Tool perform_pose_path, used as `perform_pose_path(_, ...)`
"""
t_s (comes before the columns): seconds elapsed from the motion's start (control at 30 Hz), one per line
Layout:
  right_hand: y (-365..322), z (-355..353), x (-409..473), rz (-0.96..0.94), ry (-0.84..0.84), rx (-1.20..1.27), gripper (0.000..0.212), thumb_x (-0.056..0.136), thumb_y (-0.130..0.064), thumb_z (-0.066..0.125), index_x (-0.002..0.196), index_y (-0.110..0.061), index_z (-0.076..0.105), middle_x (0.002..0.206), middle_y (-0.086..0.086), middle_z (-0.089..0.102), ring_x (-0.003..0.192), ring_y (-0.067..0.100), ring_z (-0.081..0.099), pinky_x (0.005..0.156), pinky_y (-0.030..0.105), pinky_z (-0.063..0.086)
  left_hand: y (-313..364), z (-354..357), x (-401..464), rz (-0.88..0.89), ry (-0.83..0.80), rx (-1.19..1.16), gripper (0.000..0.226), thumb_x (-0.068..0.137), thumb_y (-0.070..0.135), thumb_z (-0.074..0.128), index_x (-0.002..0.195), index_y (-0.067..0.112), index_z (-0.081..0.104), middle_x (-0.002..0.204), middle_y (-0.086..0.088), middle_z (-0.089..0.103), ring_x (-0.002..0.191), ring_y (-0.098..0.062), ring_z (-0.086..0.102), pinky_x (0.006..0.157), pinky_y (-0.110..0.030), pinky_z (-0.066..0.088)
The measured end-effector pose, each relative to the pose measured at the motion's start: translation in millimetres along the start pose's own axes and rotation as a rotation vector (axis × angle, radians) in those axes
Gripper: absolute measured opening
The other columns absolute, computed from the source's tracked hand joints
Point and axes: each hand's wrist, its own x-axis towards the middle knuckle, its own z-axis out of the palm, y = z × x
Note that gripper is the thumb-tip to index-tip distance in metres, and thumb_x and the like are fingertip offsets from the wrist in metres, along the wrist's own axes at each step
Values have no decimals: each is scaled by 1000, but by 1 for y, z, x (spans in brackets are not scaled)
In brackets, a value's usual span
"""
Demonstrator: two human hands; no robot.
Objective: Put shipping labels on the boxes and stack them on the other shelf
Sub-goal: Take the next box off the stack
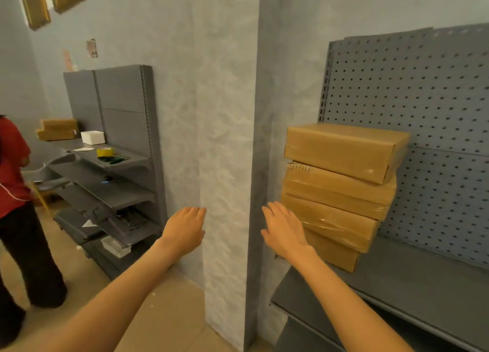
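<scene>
A stack of several brown cardboard boxes (341,190) stands on the grey shelf (412,290) at the right, against its pegboard back. The top box (344,150) sits slightly askew. My right hand (284,230) is stretched out with straight fingers just left of the stack's lower boxes and holds nothing; whether it touches them is unclear. My left hand (185,228) hovers empty with relaxed fingers in front of the wall pillar. Two more brown boxes (58,129) lie on the far left shelf unit (124,163).
A wall pillar (227,166) juts out between the two shelf units. The left shelves hold a white box (92,137), a yellow tape roll (105,152) and tools (113,159). A person in a red shirt (16,203) stands at the far left.
</scene>
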Motion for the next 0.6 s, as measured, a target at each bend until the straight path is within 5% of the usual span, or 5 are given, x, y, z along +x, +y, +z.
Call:
perform_pose_path(0.47,66,-142,98,162,370,-279,47,93,-28,54,134,-8,44,141,8,45,134,25,35,110,34,29,18,-114,169,212,352,-70,51,95,28,50,139,5,37,140,-13,45,130,-31,39,104,-39,35)
perform_pose_path(0.6,93,-173,91,288,413,-344,51,96,-26,48,143,-9,36,149,8,36,141,23,27,114,35,23,41,-134,205,318,433,-151,50,92,24,54,135,2,43,134,-18,50,126,-35,44,102,-43,38)
